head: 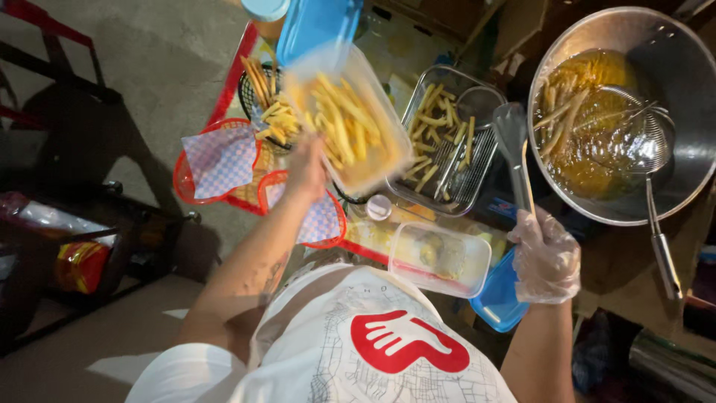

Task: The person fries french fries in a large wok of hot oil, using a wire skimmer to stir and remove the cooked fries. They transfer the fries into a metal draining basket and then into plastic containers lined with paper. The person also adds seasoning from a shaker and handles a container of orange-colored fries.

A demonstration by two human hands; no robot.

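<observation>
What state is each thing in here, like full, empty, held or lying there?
Clear plastic tub: held up tilted by the left hand, holding fries.
Tongs: gripped in the gloved right hand.
Wok: holds oil, fries and a wire skimmer.
Wire basket: holds fries.
Glass tray: some fries.
Red baskets: paper-lined, no fries.
</observation>
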